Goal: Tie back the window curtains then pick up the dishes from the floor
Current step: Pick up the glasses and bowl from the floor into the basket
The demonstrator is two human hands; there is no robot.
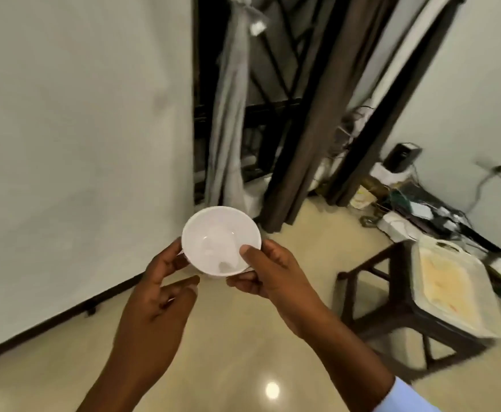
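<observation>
The second half of the task is in hand: one white bowl (221, 241) is up off the floor and carried in front of the person, seen just below the middle of the view. The right hand (268, 270) pinches it at its 3 o'clock rim, thumb pressed over the inside edge and the other fingers curled beneath the wall. The left hand (160, 289) sits at the bowl's 8 o'clock, fingers loosely spread; its upper fingers appear to touch the outer wall, while the index finger points under the base without clearly bearing on it. The bowl looks empty and level.

The curtain step appears done. At 12 o'clock one pale sheer curtain (228, 114) hangs gathered and knotted near its top, and at 1 o'clock one dark brown curtain (311, 114) is drawn into a narrow column, with a second dark column just beyond it that may be curtain or frame.

The next move, judged from this, calls for carrying the bowl level to wherever dishes go and checking the cream floor (243, 352) for more; no other dish shows on it here. One wooden stool (421, 295) with a cushion stands at 4 o'clock, and a tangle of cables and boxes (415, 212) lies by the wall at 3 o'clock.
</observation>
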